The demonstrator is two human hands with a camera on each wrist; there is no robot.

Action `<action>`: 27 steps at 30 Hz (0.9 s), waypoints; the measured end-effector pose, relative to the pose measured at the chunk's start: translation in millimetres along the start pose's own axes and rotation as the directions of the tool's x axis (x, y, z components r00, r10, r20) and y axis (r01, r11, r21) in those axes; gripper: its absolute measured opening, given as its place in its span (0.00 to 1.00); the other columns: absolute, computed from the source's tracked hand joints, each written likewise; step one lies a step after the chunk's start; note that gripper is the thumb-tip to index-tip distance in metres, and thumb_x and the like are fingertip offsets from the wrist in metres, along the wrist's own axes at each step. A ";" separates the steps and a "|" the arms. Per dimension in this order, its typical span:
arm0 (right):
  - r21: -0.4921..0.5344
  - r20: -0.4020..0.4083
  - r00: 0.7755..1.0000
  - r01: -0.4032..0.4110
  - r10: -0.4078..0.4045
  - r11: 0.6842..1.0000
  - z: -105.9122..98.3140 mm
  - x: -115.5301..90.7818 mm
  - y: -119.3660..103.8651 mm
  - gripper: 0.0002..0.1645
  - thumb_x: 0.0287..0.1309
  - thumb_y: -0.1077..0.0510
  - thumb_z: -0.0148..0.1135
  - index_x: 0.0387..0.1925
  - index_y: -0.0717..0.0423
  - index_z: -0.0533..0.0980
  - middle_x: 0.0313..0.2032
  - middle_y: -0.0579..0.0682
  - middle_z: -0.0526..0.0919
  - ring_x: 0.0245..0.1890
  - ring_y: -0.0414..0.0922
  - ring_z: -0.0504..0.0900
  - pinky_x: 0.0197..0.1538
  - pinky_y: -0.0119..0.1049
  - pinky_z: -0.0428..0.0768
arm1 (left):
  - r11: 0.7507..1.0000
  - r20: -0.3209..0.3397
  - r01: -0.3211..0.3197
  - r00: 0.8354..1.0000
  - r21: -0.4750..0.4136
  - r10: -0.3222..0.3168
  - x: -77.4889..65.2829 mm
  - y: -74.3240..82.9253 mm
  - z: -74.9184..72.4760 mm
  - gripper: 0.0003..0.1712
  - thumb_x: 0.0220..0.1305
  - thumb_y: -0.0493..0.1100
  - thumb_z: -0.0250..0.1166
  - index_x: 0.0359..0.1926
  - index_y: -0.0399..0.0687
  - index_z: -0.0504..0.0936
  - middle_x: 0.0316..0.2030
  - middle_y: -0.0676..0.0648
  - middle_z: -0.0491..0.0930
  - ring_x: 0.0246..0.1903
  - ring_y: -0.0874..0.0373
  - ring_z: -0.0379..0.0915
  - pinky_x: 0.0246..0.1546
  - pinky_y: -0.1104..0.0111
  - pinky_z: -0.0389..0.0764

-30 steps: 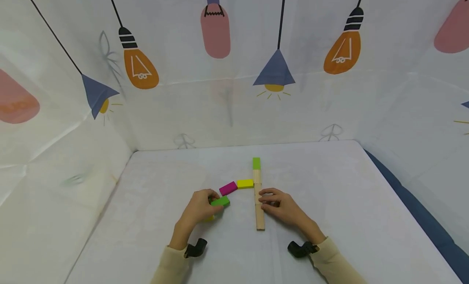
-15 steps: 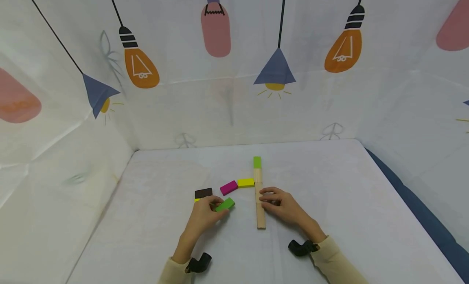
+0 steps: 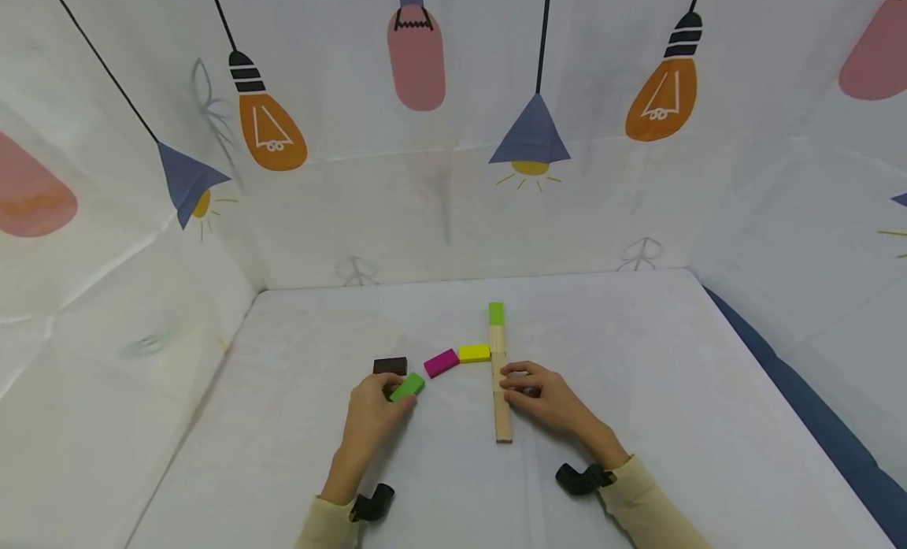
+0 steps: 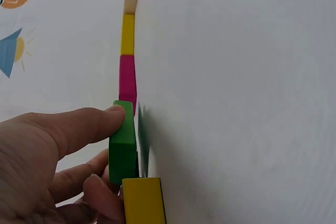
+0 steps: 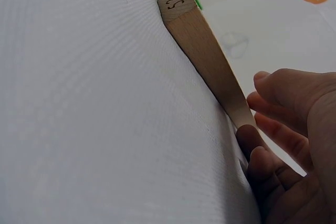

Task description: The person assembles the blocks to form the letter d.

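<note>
My left hand [image 3: 368,415] pinches a green block [image 3: 408,387] above the white table, tilted, thumb on one face. A yellow block [image 4: 144,200] shows by the lower fingers in the left wrist view; I cannot tell whether they hold it. A dark brown block [image 3: 390,365] is just beyond this hand. A magenta block [image 3: 442,363] lies angled beside a yellow block [image 3: 474,354], which meets a straight row of plain wooden blocks [image 3: 500,395] with a green block [image 3: 496,313] at its far end. My right hand [image 3: 549,403] touches the row's right side with loosely bent fingers.
The white table [image 3: 602,328] is bounded by a white printed sheet [image 3: 453,210] at the back and sides. Each wrist carries a black camera [image 3: 374,502]. Blue fabric [image 3: 786,380] shows past the table's right edge.
My left hand, with the green block, goes slightly right and then back left. The dark brown block comes into sight and shifts slightly away from me. My right hand stays put.
</note>
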State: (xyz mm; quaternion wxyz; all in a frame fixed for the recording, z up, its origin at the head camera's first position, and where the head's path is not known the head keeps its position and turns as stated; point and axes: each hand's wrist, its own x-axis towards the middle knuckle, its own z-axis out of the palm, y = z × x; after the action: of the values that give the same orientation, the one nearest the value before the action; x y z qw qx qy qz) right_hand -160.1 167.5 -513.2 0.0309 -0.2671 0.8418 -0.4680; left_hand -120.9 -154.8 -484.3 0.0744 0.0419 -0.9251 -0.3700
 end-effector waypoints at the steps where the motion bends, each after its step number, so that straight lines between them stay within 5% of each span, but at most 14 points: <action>1: -0.001 0.001 1.000 0.000 0.000 1.000 0.0 0.1 -0.1 0.16 0.68 0.52 0.68 0.52 0.54 0.86 0.60 0.49 0.82 0.48 0.39 0.82 0.46 0.30 0.81 | 1.000 -0.007 0.002 1.000 0.006 -0.002 0.5 -0.7 -0.7 0.17 0.52 0.39 0.79 0.43 0.37 0.88 0.36 0.45 0.85 0.35 0.56 0.76 0.35 0.65 0.77; 12: -0.007 0.002 1.000 -0.005 0.005 1.000 0.4 -0.2 -0.3 0.16 0.68 0.53 0.67 0.53 0.54 0.86 0.60 0.49 0.82 0.50 0.41 0.83 0.48 0.30 0.82 | 0.978 0.070 0.060 0.995 0.200 -0.076 0.0 15.2 5.8 0.25 0.55 0.48 0.79 0.51 0.41 0.87 0.44 0.45 0.84 0.38 0.55 0.78 0.35 0.61 0.81; 19: -0.009 0.001 1.000 0.002 -0.002 1.000 1.2 0.4 0.5 0.15 0.68 0.54 0.67 0.52 0.55 0.86 0.59 0.50 0.82 0.47 0.39 0.82 0.44 0.30 0.81 | 0.987 0.093 -0.003 0.996 0.162 -0.013 4.3 14.9 3.5 0.24 0.56 0.44 0.78 0.52 0.38 0.87 0.43 0.44 0.84 0.42 0.52 0.81 0.44 0.57 0.84; 27: -0.015 -0.011 1.000 0.016 -0.016 1.000 1.6 0.3 1.3 0.15 0.68 0.55 0.67 0.52 0.55 0.87 0.59 0.52 0.83 0.44 0.34 0.81 0.42 0.29 0.81 | 0.987 0.129 -0.005 0.992 0.163 -0.016 8.0 16.2 2.2 0.22 0.57 0.43 0.77 0.52 0.40 0.87 0.38 0.46 0.84 0.36 0.55 0.76 0.38 0.61 0.82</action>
State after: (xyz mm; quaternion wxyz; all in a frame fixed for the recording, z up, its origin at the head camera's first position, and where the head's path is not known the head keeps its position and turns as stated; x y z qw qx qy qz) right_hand -160.5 166.7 -515.1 0.0203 -0.2714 0.8432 -0.4637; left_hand -129.5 -142.6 -473.8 0.0093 0.0263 -0.9550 -0.2952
